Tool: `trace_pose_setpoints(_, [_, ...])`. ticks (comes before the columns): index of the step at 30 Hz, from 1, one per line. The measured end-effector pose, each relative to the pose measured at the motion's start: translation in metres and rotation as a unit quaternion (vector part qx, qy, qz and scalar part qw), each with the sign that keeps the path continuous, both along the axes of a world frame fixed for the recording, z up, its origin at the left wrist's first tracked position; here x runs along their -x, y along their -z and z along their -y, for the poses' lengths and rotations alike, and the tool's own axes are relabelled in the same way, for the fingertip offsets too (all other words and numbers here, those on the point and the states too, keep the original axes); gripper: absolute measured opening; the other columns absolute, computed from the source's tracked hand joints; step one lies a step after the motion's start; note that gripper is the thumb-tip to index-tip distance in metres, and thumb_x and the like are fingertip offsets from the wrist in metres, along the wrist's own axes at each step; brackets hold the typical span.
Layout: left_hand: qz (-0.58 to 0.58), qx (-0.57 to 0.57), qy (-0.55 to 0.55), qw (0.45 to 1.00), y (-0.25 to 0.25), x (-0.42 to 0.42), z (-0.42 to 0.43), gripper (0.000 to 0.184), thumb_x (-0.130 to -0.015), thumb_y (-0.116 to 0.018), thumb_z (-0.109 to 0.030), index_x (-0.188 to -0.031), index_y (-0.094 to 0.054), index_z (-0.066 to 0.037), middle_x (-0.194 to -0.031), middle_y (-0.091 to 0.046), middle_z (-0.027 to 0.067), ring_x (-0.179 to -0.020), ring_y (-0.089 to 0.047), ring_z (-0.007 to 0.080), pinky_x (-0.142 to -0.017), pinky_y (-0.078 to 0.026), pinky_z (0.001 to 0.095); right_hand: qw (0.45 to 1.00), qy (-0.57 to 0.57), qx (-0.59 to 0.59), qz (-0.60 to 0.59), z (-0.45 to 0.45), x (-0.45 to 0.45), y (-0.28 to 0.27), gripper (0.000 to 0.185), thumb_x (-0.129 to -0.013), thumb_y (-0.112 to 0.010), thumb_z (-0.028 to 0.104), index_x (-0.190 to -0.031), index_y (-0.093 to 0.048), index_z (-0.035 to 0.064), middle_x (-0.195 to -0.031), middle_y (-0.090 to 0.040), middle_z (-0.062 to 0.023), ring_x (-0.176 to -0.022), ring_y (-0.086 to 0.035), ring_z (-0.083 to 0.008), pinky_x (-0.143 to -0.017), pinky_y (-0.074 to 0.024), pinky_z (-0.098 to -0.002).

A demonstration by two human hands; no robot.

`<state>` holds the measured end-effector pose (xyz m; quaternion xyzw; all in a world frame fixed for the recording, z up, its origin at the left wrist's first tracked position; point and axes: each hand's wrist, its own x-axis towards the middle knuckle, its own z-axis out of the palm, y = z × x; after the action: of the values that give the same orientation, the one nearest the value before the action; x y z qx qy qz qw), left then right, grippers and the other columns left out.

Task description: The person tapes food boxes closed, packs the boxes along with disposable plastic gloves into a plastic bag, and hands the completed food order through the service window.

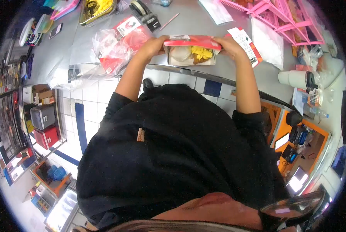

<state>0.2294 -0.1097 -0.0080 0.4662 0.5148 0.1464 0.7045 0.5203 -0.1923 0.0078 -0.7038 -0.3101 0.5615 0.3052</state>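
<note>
Glasses [290, 205] right up close at the lower right, and just beyond them a black shirt [176, 131] fills the middle, a small pale tag [141, 134] on its chest. Both bare forearms reach forward from it, and here's the action: the left hand [151, 49] has its fingers grasping the left end of a red-topped box [192, 40], while the right hand [230, 47] grasps the other end, some fingertips hidden by the cardboard. That box sits between the two hands at the near edge of the metal table [190, 19], its near side open to view: a pale, cloudy item [181, 54] on the left, yellow food [202, 52] on the right, something brown [201, 60] just below it. Close beside the right hand, a red-and-white card [244, 44], then a white plastic packet [268, 43] next to it. Over by the left hand, it's red-and-white packaging [132, 31] with crumpled clear plastic [105, 46]. Further up the table, a tape dispenser [146, 16] and a thin pinkish stick [170, 21]; to the right, pink baskets [281, 26]. Out left, a phone [56, 31] lies flat, and a tray [99, 18] carries more yellow food. Far below, white floor tiles [90, 92] show past the table's edge.
</note>
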Motion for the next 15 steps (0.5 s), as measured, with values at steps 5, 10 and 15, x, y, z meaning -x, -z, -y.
trace_pose_setpoints(5, [-0.309, -0.308, 0.273, 0.857, 0.054, -0.004, 0.007, 0.044, -0.089, -0.054, -0.032, -0.108, -0.062, 0.008, -0.104, -0.064, 0.0212, -0.092, -0.062, 0.0327, -0.082, -0.049, 0.0423, 0.931, -0.12, -0.088, 0.333, 0.018, 0.02, 0.059, 0.041, -0.095, -0.051, 0.031, -0.095, -0.067, -0.0065, -0.079, -0.064, -0.0184, -0.087, -0.062, -0.0296, -0.077, -0.0494, -0.0389])
trace_pose_setpoints(10, [-0.233, -0.559, -0.019, 0.796, 0.068, -0.015, 0.061, 0.058, -0.087, -0.061, -0.035, -0.134, -0.046, -0.003, -0.14, -0.036, 0.0264, -0.124, -0.041, 0.0438, -0.098, -0.036, 0.0554, 0.856, 0.0, -0.27, 0.441, 0.046, 0.051, 0.066, 0.049, -0.094, -0.049, 0.038, -0.128, -0.054, 0.0033, -0.128, -0.046, -0.0238, -0.108, -0.052, -0.0373, -0.089, -0.0439, -0.046])
trace_pose_setpoints(15, [-0.157, -0.691, 0.255, 0.658, 0.036, -0.012, 0.042, 0.069, -0.081, -0.061, -0.056, -0.141, -0.043, -0.028, -0.142, -0.033, 0.0282, -0.133, -0.029, 0.0465, -0.109, -0.027, 0.0549, 0.698, -0.307, -0.366, 0.534, 0.049, 0.031, 0.028, 0.074, -0.084, -0.058, 0.056, -0.145, -0.035, 0.0207, -0.146, -0.031, -0.0175, -0.129, -0.037, -0.0391, -0.103, -0.0341, -0.0532])
